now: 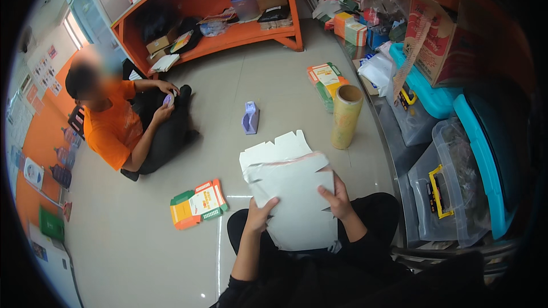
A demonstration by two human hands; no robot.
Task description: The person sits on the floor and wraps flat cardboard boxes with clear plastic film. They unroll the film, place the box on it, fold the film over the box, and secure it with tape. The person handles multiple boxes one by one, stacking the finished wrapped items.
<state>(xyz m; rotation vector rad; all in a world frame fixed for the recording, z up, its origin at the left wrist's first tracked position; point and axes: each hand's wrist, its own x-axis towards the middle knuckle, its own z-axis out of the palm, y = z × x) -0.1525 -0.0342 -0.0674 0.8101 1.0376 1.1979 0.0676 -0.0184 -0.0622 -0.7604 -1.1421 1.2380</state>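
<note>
Both my hands hold a stack of flat, unfolded cardboard boxes (295, 205), white side up, above my lap. Slits and notches show along its edges. My left hand (260, 214) grips the left edge with the thumb on top. On the right edge is my right hand (338, 196), its thumb also lying on the white face. The fingers beneath the stack are hidden. Beyond the stack's far edge, another white notched cardboard sheet (274, 149) shows. A printed flat box (199, 204) in orange, green and yellow lies on the floor to the left.
A purple tape dispenser (250, 118) and an upright yellowish roll (347, 115) stand on the floor ahead. Printed boxes (327, 79) lie behind the roll. Plastic bins (445, 188) line the right side. A person (115, 115) sits at left, near an orange shelf (239, 38).
</note>
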